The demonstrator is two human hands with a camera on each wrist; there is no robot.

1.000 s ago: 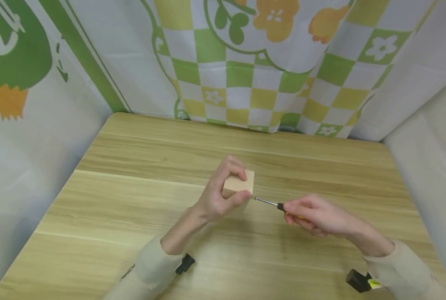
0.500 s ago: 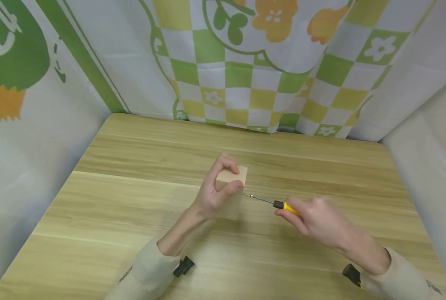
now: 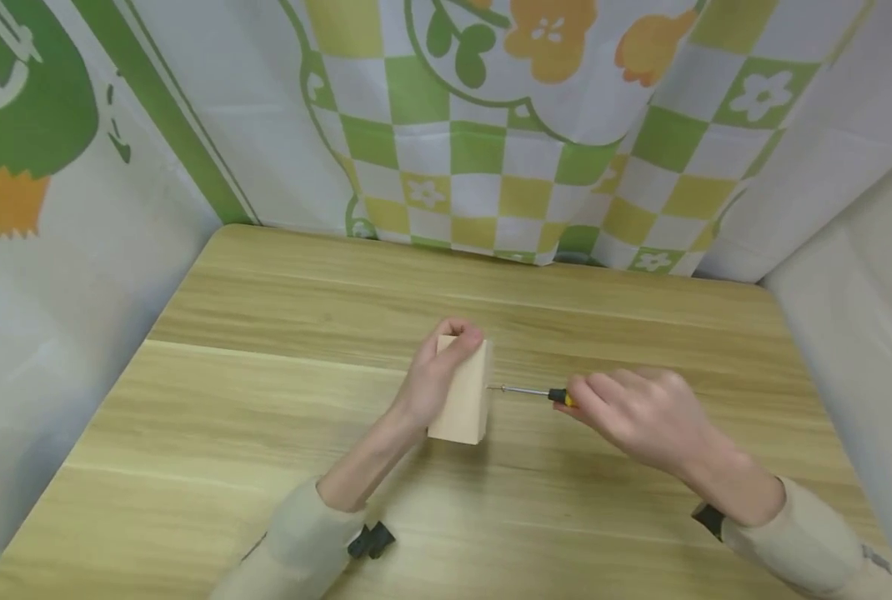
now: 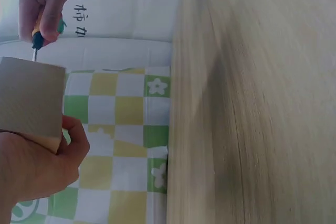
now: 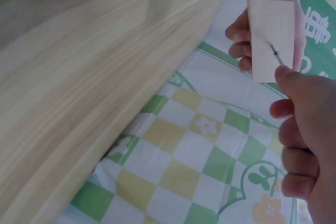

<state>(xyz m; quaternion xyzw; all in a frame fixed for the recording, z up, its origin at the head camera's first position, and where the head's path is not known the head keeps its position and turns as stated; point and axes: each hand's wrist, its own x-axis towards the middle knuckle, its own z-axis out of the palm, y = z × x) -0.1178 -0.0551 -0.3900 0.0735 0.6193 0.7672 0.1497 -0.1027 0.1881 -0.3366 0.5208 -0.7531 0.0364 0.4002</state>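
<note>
My left hand (image 3: pixel 427 383) grips a pale rectangular wooden block (image 3: pixel 461 404), thumb over its upper end, and holds it up above the table. In the right wrist view, its broad side face (image 5: pixel 268 22) points toward my right hand (image 5: pixel 310 135). That hand curls round the yellow and black handle of a screwdriver (image 3: pixel 558 396), largely hidden in the fist. The thin metal shaft (image 3: pixel 524 390) runs left toward the block. At its tip a small screw (image 3: pixel 496 387) meets the block's right side. The left wrist view shows the block (image 4: pixel 31 98) hiding the screw.
The wood-grain table (image 3: pixel 266 400) spreads under both hands. Behind it hangs a green, yellow and white checked curtain (image 3: pixel 476 167), with pale fabric (image 3: pixel 859 275) at the sides. Small black devices (image 3: pixel 371 540) sit at the sleeve cuffs.
The left hand has tilted the block so its long face now shows, and shifted it slightly left. The right hand has turned from a fingertip hold to a knuckles-up grip on the screwdriver.
</note>
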